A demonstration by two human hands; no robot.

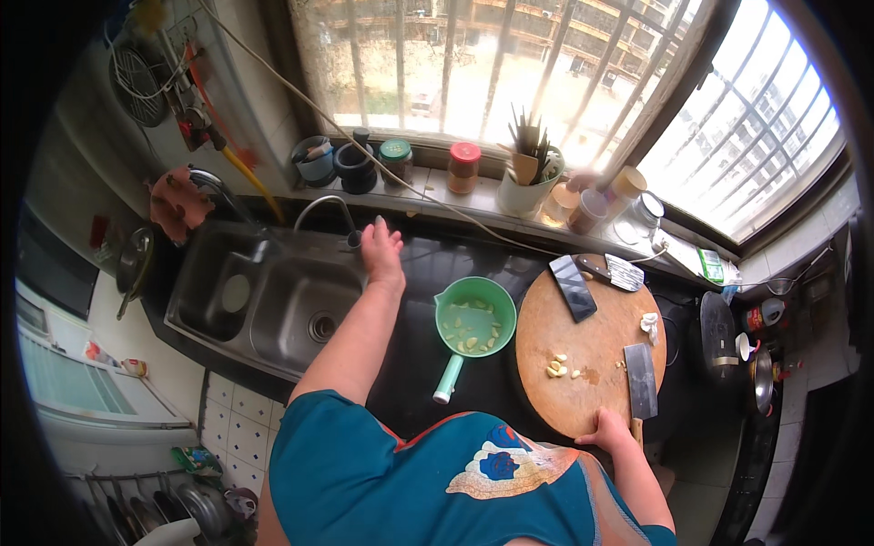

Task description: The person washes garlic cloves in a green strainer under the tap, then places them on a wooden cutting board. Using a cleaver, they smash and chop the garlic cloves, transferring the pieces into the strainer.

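Observation:
My left hand reaches over the back right corner of the steel sink, fingers somewhat apart, beside the tip of a thin curved spout. Nothing shows in it. My right hand rests at the near edge of a round wooden chopping board, close to the handle of a cleaver. Peeled garlic cloves lie on the board. Left of it, a green plastic ladle holds water and several garlic pieces. A dark rectangular slab and a brown-handled utensil lie at the board's far side.
Along the windowsill stand a mortar, a green-lidded jar, a red-lidded jar and a white utensil container. A cable crosses above the counter. Crumpled white material lies on the board's right.

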